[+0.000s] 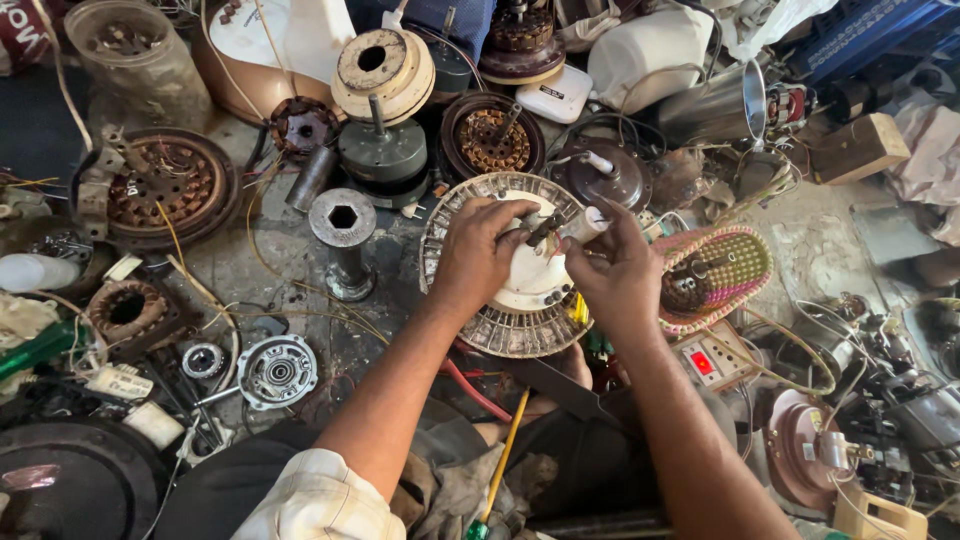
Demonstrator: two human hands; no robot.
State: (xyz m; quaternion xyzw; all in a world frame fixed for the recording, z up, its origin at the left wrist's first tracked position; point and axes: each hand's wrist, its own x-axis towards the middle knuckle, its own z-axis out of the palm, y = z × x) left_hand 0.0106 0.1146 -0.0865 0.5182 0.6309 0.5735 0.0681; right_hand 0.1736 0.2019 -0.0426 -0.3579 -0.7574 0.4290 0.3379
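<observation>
A round fan motor housing (pixel 515 320), with a white centre and a ribbed metal rim, rests between my knees. My left hand (pixel 478 258) presses on its white centre and pinches a small dark part at the hub. Opposite it, my right hand (pixel 615 268) grips a white-handled tool (pixel 583 224) whose tip meets the same spot at the hub. Both hands touch the housing from above.
Motor parts crowd the floor: a copper-wound stator (pixel 165 185) at left, a metal socket stand (pixel 344 235), a bearing plate (pixel 277 372), a woven pink and green basket (pixel 715 275), a switch box (pixel 712 360), and a yellow-shafted screwdriver (pixel 503 465) near my lap.
</observation>
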